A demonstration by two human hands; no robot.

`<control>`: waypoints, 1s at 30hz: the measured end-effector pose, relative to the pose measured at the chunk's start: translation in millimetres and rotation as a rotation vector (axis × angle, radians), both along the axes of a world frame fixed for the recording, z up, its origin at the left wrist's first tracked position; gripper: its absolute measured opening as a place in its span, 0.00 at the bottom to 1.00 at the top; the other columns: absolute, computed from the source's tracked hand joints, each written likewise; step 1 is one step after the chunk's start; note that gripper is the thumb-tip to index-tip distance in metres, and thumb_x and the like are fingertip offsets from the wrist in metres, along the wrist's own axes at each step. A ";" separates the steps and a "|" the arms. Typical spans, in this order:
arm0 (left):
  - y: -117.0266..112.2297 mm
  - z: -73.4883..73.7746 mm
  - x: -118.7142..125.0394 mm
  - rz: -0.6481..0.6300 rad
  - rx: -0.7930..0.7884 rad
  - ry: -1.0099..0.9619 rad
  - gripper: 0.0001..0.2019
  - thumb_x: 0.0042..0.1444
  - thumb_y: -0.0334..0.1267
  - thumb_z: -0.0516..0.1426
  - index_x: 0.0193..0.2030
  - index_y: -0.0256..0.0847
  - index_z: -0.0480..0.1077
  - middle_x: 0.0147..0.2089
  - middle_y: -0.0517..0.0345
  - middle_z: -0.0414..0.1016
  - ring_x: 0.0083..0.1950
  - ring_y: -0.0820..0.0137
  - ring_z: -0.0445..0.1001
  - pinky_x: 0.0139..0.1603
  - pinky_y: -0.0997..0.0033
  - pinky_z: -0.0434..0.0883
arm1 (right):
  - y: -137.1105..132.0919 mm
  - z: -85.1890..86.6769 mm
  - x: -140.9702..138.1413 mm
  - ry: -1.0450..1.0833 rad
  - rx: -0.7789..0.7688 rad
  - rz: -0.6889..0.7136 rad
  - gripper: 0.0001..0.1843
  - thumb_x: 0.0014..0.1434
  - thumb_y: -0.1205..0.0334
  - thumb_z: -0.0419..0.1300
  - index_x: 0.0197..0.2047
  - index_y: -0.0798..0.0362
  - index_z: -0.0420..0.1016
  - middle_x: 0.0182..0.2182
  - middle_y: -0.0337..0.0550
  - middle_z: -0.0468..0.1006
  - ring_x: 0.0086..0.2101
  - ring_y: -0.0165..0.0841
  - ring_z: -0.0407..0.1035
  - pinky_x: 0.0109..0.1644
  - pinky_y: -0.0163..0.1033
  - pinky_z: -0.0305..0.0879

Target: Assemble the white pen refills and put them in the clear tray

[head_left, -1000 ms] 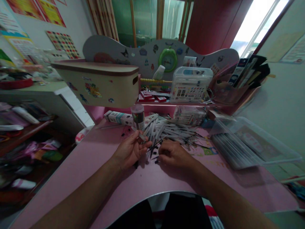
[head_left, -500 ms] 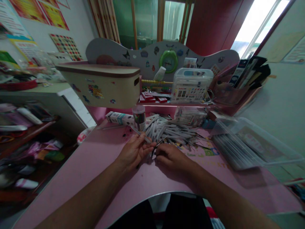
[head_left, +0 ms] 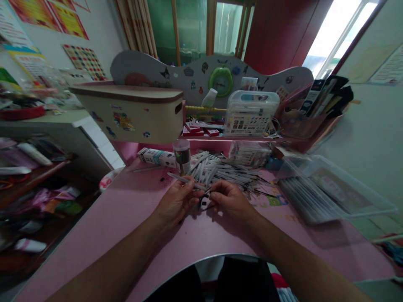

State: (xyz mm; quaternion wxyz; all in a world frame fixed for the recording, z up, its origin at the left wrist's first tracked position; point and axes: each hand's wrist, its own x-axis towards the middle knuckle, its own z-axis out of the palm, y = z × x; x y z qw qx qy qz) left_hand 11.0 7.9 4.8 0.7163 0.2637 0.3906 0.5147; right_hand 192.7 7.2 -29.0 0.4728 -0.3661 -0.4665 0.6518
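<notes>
Two bare forearms rise from the bottom edge onto the pink desk [head_left: 126, 218], whose near rim curves around a dark shape too dim to read. The left hand [head_left: 176, 202] is closed around a slim grey pen [head_left: 184, 179], which slants up and left out of its fingers. The pen's lower end is hidden where the two hands meet. The right hand [head_left: 231, 199] has its fingers curled narrow, the tips pinched on a small dark piece [head_left: 208, 193] just beside the left thumb. That piece is too small and shadowed to name. A few black bits [head_left: 203, 203] lie on the desk under the hands.

Just beyond the knuckles spreads a heap of white pens [head_left: 229, 173]. A small round jar [head_left: 181, 154] stands upright at its left end, and a printed carton [head_left: 155, 156] lies beside it. To the right, a clear plastic tray [head_left: 330, 197] holds rows of pens, blurred through its wall. Farther back stand a clear case [head_left: 252, 112] and a green clock [head_left: 221, 80].
</notes>
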 end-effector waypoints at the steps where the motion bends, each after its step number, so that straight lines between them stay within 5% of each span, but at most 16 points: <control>1: -0.4 0.6 0.4 -0.006 -0.009 0.005 0.08 0.60 0.29 0.62 0.40 0.39 0.66 0.34 0.55 0.81 0.29 0.72 0.82 0.25 0.82 0.77 | 0.3 -0.5 0.4 0.016 0.005 -0.007 0.14 0.49 0.59 0.72 0.36 0.51 0.73 0.25 0.33 0.74 0.20 0.26 0.67 0.22 0.32 0.69; 30: -2.6 -6.7 4.7 -0.027 0.015 0.004 0.08 0.55 0.23 0.64 0.39 0.35 0.71 0.34 0.50 0.84 0.30 0.71 0.83 0.30 0.80 0.79 | -1.8 3.3 -1.0 -0.113 0.102 -0.145 0.09 0.51 0.60 0.69 0.34 0.52 0.74 0.26 0.35 0.76 0.23 0.27 0.69 0.27 0.33 0.68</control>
